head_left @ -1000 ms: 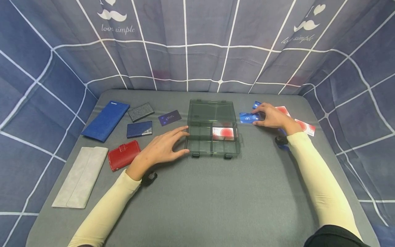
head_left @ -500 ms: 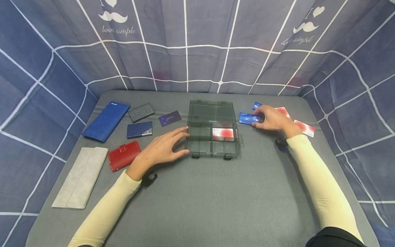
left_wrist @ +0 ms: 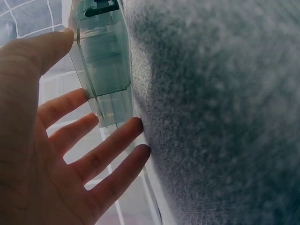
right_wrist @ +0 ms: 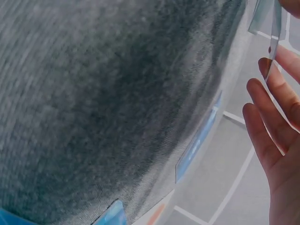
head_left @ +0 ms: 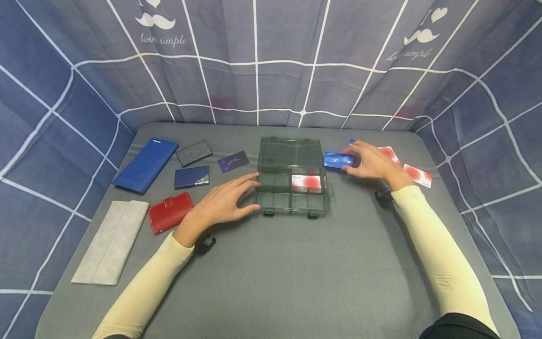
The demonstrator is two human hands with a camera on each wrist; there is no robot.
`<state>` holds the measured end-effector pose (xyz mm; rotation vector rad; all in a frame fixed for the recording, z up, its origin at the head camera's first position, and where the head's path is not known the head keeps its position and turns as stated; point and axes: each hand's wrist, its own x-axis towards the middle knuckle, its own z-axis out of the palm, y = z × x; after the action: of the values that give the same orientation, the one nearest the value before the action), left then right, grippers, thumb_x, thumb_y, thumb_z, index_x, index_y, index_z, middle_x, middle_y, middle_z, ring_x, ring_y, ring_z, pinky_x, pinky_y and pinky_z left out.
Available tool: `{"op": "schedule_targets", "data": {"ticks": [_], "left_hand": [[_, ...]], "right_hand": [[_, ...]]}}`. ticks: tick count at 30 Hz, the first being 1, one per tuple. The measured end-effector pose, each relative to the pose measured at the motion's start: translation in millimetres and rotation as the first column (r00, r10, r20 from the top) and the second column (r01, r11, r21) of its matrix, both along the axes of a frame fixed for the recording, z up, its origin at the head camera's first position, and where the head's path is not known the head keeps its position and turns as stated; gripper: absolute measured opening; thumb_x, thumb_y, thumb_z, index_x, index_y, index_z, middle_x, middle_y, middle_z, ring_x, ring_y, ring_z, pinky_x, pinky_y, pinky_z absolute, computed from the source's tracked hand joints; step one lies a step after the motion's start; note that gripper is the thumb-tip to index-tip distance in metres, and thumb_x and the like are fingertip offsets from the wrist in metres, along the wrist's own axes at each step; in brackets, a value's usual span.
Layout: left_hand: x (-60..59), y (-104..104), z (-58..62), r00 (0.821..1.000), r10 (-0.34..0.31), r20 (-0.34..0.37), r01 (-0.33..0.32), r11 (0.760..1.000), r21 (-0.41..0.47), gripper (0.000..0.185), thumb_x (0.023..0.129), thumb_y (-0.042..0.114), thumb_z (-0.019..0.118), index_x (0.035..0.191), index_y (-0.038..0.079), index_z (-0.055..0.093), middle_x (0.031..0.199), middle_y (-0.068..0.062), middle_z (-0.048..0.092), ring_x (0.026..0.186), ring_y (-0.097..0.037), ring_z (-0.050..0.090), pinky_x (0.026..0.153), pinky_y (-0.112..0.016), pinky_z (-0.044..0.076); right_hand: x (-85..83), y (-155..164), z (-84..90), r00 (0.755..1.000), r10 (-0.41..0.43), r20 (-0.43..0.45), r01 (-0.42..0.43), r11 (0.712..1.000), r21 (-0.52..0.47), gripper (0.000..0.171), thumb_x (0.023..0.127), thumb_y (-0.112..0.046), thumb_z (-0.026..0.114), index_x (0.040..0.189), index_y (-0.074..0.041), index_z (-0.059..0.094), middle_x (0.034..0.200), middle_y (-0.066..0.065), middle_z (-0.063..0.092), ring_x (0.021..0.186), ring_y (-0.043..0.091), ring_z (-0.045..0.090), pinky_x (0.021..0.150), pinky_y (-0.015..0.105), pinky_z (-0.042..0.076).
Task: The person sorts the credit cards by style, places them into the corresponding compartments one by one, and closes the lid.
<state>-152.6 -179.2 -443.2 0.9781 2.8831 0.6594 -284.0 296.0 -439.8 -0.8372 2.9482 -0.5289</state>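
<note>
In the head view a transparent dark-green box [head_left: 274, 202], its lid laid back, stands mid-table. One of its back compartments holds a red-and-white card [head_left: 306, 183]. My left hand [head_left: 220, 202] rests its fingertips and thumb along the box's left side with fingers spread; the left wrist view shows the hand [left_wrist: 75, 150] touching the clear wall [left_wrist: 105, 70]. My right hand [head_left: 372, 161] pinches a blue card [head_left: 336, 160] just right of the box, raised off the table. The right wrist view has that card [right_wrist: 275, 42] nearly edge-on between thumb and fingers.
Red-and-white cards [head_left: 417, 175] and partly hidden blue cards lie around the right hand. To the left are a blue long wallet [head_left: 146, 165], a grey card case [head_left: 194, 154], a navy case [head_left: 192, 178], a dark card [head_left: 233, 162], a red wallet [head_left: 170, 213] and a beige pouch [head_left: 111, 242].
The right hand has taken hold of the blue card, lifted it and moved it slightly left toward the box. The left hand stays where it was.
</note>
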Motion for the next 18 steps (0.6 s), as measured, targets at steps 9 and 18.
{"op": "schedule_targets", "data": {"ticks": [9,18], "left_hand": [[-2.0,0,-0.5,1.000,0.007,0.003,-0.007,1.000,0.003,0.064,0.098,0.055,0.074,0.150,0.019,0.062,0.170,0.001,0.043,0.136,-0.028,0.062,0.088,-0.052,0.059],[-2.0,0,-1.1,1.000,0.009,0.012,-0.009,1.000,-0.003,0.065,0.098,0.057,0.073,0.150,0.019,0.062,0.170,0.005,0.042,0.136,-0.026,0.061,0.086,-0.050,0.059]], "right_hand": [[7.7,2,7.2,1.000,-0.027,-0.010,0.026,0.999,-0.023,0.056,0.090,-0.035,0.084,0.138,-0.009,0.071,0.142,0.023,0.062,0.129,0.045,0.060,0.104,0.063,0.049],[21.3,-11,12.7,0.998,0.023,-0.065,-0.027,0.998,-0.063,0.053,0.088,-0.036,0.086,0.133,-0.010,0.074,0.136,0.021,0.066,0.121,0.045,0.066,0.097,0.061,0.053]]}}
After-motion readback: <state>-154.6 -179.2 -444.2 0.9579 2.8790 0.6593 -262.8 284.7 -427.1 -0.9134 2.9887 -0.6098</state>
